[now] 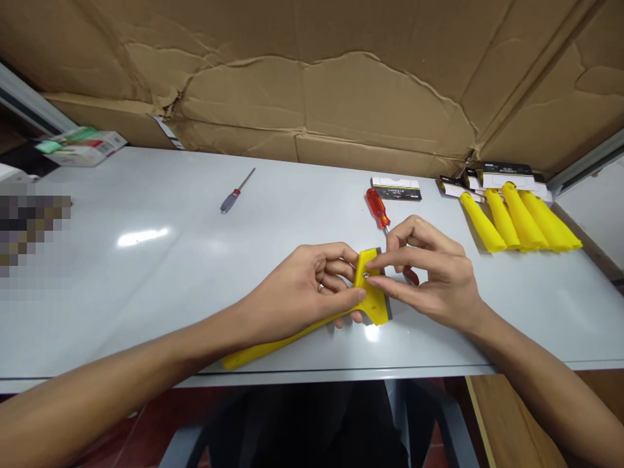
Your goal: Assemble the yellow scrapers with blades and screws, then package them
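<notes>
A yellow scraper (373,300) with a dark blade along its right edge is held at the table's front, its long handle (263,351) slanting down to the left. My left hand (316,286) is closed around the scraper near its head, thumb on top and fingers beneath. On the head sits a small metal screw (366,275). The thumb and index fingertips of my right hand (429,270) pinch around this screw, with the other fingers curled. Just beyond my right hand lies a red-handled screwdriver (376,207), its shaft partly hidden by the fingers.
Another screwdriver with a greyish handle (230,201) lies left of centre. Behind the red one is a black-and-white packet (396,188). Several yellow handles (509,218) with black cards sit at right. A box (90,149) stands back left, and a cardboard wall (302,97) borders the white table (146,292).
</notes>
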